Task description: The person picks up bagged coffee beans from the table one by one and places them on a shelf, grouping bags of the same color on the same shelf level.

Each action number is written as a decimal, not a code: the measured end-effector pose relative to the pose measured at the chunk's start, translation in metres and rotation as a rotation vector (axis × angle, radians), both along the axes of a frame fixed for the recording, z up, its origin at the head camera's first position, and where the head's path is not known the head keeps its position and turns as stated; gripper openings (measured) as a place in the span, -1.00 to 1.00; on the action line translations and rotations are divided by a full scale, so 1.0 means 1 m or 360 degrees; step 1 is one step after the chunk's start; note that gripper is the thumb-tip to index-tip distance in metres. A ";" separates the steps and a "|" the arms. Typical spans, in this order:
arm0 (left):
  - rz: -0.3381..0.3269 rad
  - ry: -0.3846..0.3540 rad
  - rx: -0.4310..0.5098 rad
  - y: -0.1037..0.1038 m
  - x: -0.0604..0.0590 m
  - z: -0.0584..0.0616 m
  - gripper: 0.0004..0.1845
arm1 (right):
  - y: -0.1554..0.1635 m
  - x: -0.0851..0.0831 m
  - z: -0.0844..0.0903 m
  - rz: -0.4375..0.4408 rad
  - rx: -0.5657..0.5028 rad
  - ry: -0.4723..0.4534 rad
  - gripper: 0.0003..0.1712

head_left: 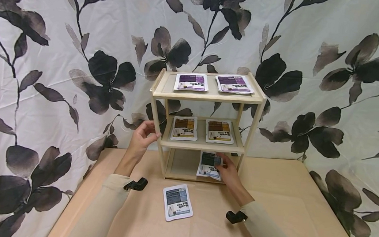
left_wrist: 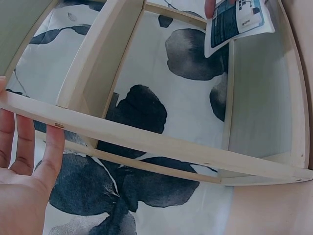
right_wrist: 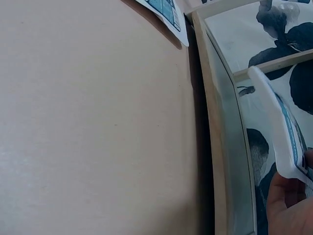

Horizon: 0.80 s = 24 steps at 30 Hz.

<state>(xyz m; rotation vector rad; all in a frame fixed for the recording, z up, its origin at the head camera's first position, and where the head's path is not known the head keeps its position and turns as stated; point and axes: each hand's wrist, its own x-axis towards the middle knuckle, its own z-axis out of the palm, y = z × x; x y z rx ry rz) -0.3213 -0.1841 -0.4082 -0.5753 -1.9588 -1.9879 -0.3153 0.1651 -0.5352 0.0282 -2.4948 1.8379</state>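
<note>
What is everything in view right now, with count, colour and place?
shelf: one, pale wood, three levels, at the back of the table.
purple packets: two, flat on the top level.
brown packets: two, flat on the middle level.
blue packet in hand: one, at the bottom level's right side.
blue packet on table: one, flat in front of the shelf.
table: one, tan.
backdrop: one, white cloth with dark leaves.
left hand: touches the shelf's left post.
right hand: holds the blue packet in hand.
</note>
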 end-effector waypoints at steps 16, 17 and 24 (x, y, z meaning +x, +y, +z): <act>-0.0015 -0.0012 0.0029 0.000 -0.001 0.000 -0.63 | -0.003 -0.013 -0.008 -0.0011 0.0008 -0.0105 -0.36; -0.0016 -0.0012 0.0032 0.000 -0.002 0.000 -0.63 | -0.003 -0.014 -0.008 -0.0018 0.0028 -0.0111 -0.36; -0.0023 -0.0030 0.0039 0.000 -0.001 0.000 -0.63 | -0.003 -0.019 -0.012 -0.0079 0.0092 -0.0135 -0.37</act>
